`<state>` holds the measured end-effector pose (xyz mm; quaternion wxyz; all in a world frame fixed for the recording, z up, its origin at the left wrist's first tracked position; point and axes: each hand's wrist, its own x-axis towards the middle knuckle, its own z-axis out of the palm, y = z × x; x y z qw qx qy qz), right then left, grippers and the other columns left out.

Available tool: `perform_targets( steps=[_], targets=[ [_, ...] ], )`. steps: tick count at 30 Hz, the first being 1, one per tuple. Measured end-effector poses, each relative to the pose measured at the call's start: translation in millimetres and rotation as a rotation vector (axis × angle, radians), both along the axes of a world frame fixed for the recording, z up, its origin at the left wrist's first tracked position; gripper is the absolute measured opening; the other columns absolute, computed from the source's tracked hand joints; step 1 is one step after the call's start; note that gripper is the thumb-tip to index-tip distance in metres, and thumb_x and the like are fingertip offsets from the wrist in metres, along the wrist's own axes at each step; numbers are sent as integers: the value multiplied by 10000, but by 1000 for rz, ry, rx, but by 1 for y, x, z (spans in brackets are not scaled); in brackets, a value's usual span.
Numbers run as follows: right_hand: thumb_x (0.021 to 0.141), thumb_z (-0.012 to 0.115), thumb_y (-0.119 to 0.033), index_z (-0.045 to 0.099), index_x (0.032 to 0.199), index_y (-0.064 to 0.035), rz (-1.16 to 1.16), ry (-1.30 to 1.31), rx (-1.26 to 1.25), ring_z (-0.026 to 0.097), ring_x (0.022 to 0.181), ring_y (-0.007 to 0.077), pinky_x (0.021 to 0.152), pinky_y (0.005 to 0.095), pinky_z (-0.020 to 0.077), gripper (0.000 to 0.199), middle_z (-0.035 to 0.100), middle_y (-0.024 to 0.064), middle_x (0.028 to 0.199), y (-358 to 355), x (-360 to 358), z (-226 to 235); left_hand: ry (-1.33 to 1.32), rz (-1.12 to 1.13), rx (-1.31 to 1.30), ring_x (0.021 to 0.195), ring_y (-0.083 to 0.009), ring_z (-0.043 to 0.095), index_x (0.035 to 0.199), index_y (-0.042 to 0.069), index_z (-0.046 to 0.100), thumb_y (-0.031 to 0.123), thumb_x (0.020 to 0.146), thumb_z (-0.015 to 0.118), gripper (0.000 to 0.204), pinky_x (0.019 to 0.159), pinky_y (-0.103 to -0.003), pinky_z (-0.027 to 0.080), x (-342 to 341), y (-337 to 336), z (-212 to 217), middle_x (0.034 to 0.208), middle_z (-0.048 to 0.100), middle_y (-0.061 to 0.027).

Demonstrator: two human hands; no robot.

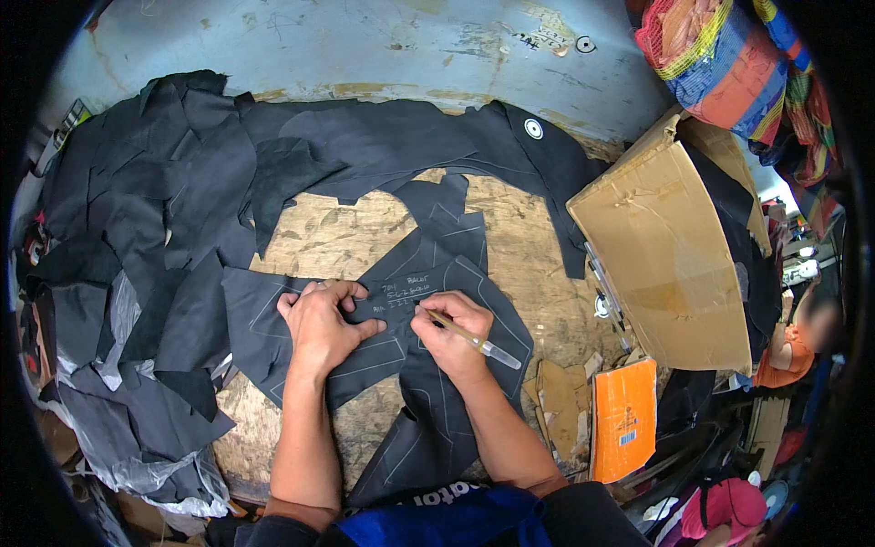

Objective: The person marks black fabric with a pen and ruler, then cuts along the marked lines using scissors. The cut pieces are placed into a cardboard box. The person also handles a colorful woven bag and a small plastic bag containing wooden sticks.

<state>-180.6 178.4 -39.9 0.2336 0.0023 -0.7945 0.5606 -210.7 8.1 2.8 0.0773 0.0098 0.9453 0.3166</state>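
Black leather pieces (365, 369) with pale outlines drawn on them lie in front of me on the wooden table. My left hand (324, 319) rests on the leather with its fingers spread, pressing it down. In my right hand (456, 333) is a pen (474, 341) with a clear end, gripped between the fingers. Its tip meets the leather beside several lines of light handwriting (403, 294). A narrow marked flap of leather (410, 447) hangs toward my body between my forearms.
Black leather sheets (173, 182) are heaped at the left and along the back. To the right stand a cardboard box (670, 255) and an orange packet (624, 419) beside cardboard scraps (561, 406). Bare wooden table (333, 237) shows between pieces. Another person (788, 351) is at far right.
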Motion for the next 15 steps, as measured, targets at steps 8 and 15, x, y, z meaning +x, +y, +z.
perform_targets(
  steps=[8, 15],
  targets=[
    [634, 694, 26, 625, 718, 13, -24, -2, 30, 629, 597, 179, 556, 266, 506, 109, 634, 106, 697, -1, 0, 0, 63, -20, 12, 754, -155, 519, 871, 129, 682, 268, 455, 880, 481, 811, -363, 261, 1, -1, -4, 694, 550, 42],
    [631, 689, 33, 623, 713, 12, -67, 20, -4, 627, 588, 175, 548, 262, 503, 108, 629, 98, 680, 3, 2, 0, 52, -21, 1, 758, -156, 519, 873, 128, 684, 265, 459, 880, 478, 818, -368, 258, 1, -1, -5, 695, 542, 42]
  ],
)
